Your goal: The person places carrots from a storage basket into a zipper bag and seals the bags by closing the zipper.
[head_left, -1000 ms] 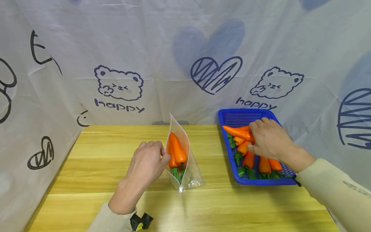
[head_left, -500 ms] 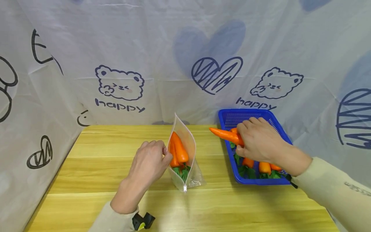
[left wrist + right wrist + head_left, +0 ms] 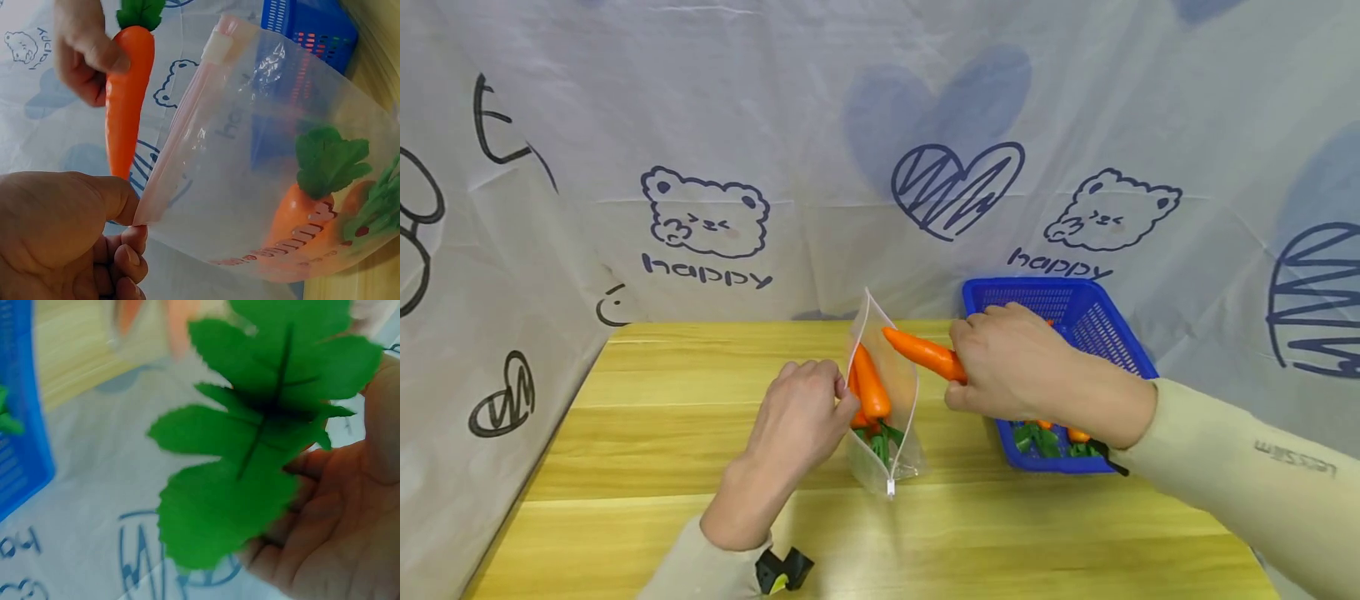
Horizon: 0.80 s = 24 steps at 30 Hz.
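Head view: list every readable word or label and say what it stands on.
"happy": on the white printed cloth backdrop, under the left bear drawing.
"happy": on the same backdrop, under the right bear drawing.
Grey lettering on the beige right sleeve: too blurred to read.
Red print on the clear zip bag, left wrist view: unreadable.

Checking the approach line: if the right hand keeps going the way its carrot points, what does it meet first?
Probably the open mouth of the clear zip bag, which the left hand pinches; the carrot tip in the right hand already overlaps it, though depth is unclear.
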Each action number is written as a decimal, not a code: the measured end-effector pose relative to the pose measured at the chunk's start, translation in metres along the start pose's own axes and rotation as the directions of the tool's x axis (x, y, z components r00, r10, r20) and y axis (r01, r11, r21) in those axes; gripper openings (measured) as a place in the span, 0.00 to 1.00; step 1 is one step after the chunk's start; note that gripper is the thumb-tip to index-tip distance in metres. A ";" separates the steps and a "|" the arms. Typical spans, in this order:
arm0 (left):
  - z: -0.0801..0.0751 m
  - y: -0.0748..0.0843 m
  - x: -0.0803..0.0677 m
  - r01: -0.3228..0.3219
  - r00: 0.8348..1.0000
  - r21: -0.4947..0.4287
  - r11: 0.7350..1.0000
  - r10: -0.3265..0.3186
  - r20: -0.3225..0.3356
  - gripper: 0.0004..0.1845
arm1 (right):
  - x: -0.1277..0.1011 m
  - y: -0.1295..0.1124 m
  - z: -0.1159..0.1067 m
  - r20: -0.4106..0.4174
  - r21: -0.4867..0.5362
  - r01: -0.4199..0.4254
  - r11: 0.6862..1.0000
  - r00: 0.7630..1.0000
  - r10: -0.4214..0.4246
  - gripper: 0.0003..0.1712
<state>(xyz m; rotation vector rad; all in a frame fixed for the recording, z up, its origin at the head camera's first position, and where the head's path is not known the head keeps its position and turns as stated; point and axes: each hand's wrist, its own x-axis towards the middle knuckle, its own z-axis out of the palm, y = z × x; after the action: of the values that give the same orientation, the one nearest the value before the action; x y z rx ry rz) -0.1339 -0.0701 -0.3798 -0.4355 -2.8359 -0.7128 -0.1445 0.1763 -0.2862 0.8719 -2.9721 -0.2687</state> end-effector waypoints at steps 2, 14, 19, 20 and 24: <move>0.001 0.001 0.000 0.000 1.000 -0.004 1.000 0.000 0.002 0.06 | 0.007 -0.010 -0.004 0.092 0.028 -0.040 0.999 0.995 0.037 0.20; 0.006 0.010 0.002 -0.014 1.000 -0.034 0.999 0.015 0.016 0.09 | 0.058 -0.040 -0.003 0.365 0.129 -0.209 0.969 0.919 0.149 0.23; 0.008 0.013 0.002 -0.032 1.000 -0.034 0.999 0.032 0.001 0.09 | 0.079 -0.045 0.013 0.348 0.195 -0.243 0.950 0.923 0.165 0.20; 0.008 0.014 0.001 -0.039 0.999 -0.034 0.999 0.038 -0.006 0.09 | 0.082 -0.046 0.016 0.337 0.204 -0.251 0.946 0.925 0.173 0.19; 0.008 0.014 0.000 -0.063 0.998 -0.034 0.997 0.062 -0.031 0.11 | 0.087 -0.054 0.029 0.247 0.261 -0.228 0.938 0.955 0.164 0.16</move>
<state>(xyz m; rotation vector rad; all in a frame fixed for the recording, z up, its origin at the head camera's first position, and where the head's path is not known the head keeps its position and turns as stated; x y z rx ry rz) -0.1300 -0.0543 -0.3808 -0.5118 -2.7730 -0.7517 -0.1911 0.0897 -0.3258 0.5841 -3.3351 0.0834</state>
